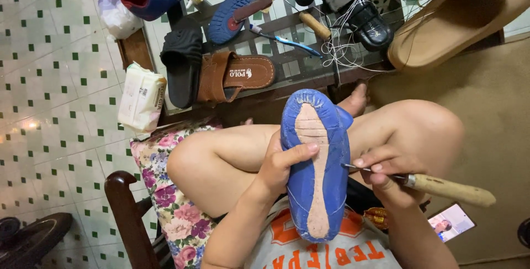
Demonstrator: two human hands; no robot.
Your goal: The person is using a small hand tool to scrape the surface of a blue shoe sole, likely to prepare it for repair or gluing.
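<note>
From my head camera, I have the blue shoe [316,164] turned sole up over my lap, between my knees, so the worn tan strip along its sole faces me. My left hand [279,167] is wrapped around the shoe's left edge, fingers [301,151] closed with the thumb pressed on the sole, which keeps it steady. My right hand [383,172] sits just right of the shoe, fingers pinched shut around an awl [441,187] with a wooden handle; its thin metal tip points at the shoe's right edge, where the sole meets the upper.

Beyond the shoe, the worktop [298,70] carries a brown sandal [237,76], a black slipper [181,65], another blue shoe sole [245,4] and loose white thread [342,48], all within reach. A phone [451,222] lies right of the shoe, near my right elbow.
</note>
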